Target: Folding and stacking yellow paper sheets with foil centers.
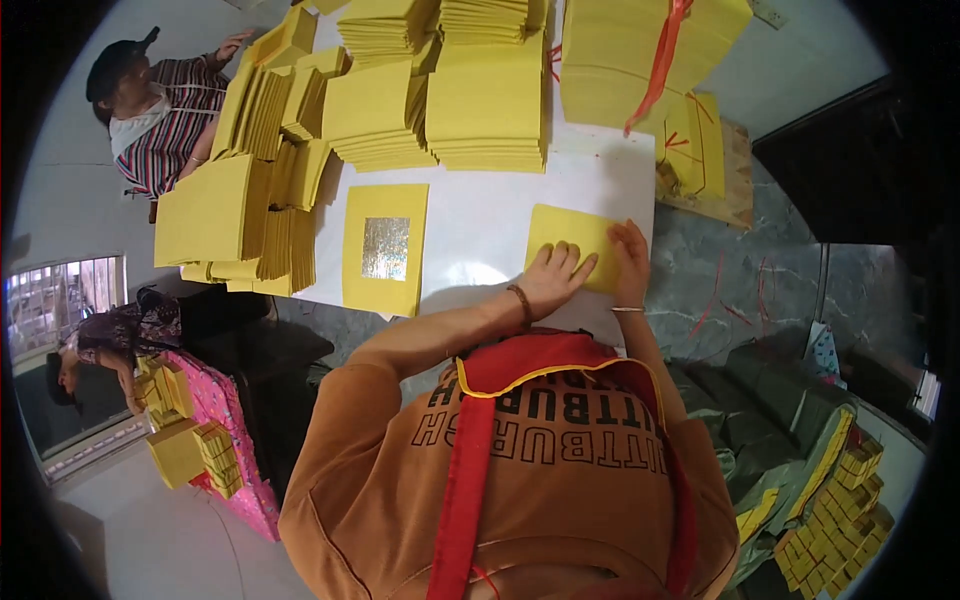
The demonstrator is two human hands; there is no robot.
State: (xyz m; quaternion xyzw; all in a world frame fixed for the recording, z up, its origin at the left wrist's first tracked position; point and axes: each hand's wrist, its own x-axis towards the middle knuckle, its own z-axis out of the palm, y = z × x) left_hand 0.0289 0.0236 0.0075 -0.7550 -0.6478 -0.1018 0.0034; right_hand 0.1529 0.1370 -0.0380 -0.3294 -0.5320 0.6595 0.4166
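A folded sheet of yellow paper (568, 222) lies on the white table just in front of me. My left hand (555, 278) rests on its lower part, palm down, with the fingers apart and pressing on the paper. At the sheet's right edge is my right hand (631, 262), its bent fingers closed against that edge; the thumb is hard to make out. To the left, apart from both hands, lies another yellow sheet (357, 230) with a shiny silver square (386, 248) in its middle.
Stacks of folded yellow paper (487, 118) crowd the table's far and left sides. A large yellow bundle with red ribbon (600, 80) stands far right. One person in stripes (185, 110) is at far left; another works at a pink-covered table (225, 420). Tied yellow bundles (835, 530) sit lower right.
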